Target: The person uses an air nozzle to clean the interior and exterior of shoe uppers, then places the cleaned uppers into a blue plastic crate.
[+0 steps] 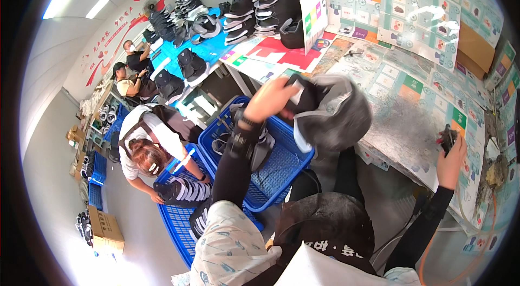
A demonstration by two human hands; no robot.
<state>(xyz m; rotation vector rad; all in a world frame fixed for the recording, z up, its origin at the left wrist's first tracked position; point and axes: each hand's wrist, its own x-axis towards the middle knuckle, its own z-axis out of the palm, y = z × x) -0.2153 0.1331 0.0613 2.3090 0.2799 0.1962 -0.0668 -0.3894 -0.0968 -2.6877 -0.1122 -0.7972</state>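
My left hand (269, 99) is closed on the black end of a grey and black shoe (338, 115), lifted over the right side of a blue basket and the near table edge. The shoe is smeared by motion, and its pale grey lining faces up. Low at the right, my right hand (454, 164) is closed around a small black tool (447, 139) that looks like a spray gun. That hand is by the table's right part, well apart from the shoe. Its fingers partly hide the tool.
The worktable (390, 107) bears dark speckles and printed sheets. Below my left arm, a blue basket (271, 178) holds shoes. At left, a co-worker (157, 145) bends over stacked shoes. Shoe stacks (276, 4) rise behind. An orange hose (433, 237) hangs at right.
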